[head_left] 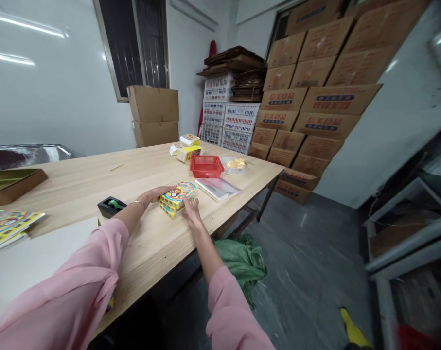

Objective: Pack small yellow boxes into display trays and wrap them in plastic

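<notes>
A small stack of yellow printed boxes with a cartoon design rests on the wooden table. From its left and far side my left hand holds the stack. Against the near right side presses my right hand, thumb toward the top. Both hands grip the stack between them; their fingertips are partly hidden. Just right of the boxes lies a pile of clear plastic bags. A black tape dispenser with green tape stands by my left forearm.
Behind the bags are a red basket and a white dish with yellow pieces. More yellow boxes stand farther back. Printed sheets and a brown tray lie left. A green cloth sack is on the floor.
</notes>
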A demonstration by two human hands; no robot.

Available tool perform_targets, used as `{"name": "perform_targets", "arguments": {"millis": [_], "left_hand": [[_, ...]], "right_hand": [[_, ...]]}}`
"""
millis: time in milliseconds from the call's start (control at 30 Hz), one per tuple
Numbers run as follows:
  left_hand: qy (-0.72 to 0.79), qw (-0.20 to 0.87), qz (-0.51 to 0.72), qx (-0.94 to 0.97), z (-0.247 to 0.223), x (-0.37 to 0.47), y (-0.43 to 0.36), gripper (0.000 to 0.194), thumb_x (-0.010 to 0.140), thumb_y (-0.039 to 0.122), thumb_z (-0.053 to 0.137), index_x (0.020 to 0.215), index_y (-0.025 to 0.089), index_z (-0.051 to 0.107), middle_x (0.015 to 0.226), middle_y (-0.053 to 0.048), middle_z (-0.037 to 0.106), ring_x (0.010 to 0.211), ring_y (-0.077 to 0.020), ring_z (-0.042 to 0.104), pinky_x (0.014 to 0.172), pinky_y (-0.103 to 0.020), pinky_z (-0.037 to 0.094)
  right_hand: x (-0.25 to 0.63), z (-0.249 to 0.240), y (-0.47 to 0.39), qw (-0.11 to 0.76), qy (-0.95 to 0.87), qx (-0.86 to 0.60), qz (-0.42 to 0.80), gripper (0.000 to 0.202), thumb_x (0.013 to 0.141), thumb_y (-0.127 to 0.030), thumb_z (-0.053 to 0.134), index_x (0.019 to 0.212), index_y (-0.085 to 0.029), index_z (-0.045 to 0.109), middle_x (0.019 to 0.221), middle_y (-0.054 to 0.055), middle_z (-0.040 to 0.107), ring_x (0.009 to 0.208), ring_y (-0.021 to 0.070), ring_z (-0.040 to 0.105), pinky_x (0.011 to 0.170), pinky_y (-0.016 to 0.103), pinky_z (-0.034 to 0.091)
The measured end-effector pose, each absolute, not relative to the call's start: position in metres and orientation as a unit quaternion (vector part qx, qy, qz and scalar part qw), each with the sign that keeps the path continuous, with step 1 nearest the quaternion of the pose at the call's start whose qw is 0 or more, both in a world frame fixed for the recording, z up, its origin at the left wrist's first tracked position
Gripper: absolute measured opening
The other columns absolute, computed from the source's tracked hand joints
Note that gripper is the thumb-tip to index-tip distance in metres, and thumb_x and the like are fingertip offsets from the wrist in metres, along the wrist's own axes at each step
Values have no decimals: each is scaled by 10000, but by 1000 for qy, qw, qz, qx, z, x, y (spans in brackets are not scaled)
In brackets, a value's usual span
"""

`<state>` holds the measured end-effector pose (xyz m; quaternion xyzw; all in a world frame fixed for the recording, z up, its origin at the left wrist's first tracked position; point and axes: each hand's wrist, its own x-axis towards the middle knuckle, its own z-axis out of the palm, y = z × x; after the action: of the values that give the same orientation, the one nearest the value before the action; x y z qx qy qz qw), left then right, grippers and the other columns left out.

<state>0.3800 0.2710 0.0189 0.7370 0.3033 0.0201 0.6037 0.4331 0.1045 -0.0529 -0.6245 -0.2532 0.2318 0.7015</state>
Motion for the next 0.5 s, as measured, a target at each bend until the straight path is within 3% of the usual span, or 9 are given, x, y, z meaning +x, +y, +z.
{"name": "perform_targets", "arguments": {"millis": [233, 400, 500], "left_hand": [[280, 631, -48, 722, 20, 357, 240, 502, 665, 589, 787, 867, 135, 719, 883, -126, 780, 802, -244, 708, 782, -341, 557], [261, 633, -83, 724, 31, 325, 211, 492, 691, 545, 774, 948, 128, 729, 954, -149, 776, 856, -267, 710, 810, -382, 561], [256, 617, -77, 740, 38, 307, 200, 531, 664, 508, 800, 1037, 141, 713, 1018, -137, 768, 899, -266, 703, 815, -374, 555]], "right_hand": [[404, -51, 62, 759, -169, -528, 342, 548, 836, -467, 616, 1303, -286, 393, 1380, 68, 584, 1175, 211, 627, 825, 316, 570], [371, -53, 38, 802, -141, -441, 377, 491, 788, -372, 654, 1218, -291, 433, 1289, 39, 638, 1115, 201, 648, 810, 309, 568], [355, -58, 25, 801, -174, -430, 379, 515, 787, -412, 651, 1237, -283, 436, 1302, 59, 625, 1119, 224, 647, 835, 359, 574]]}}
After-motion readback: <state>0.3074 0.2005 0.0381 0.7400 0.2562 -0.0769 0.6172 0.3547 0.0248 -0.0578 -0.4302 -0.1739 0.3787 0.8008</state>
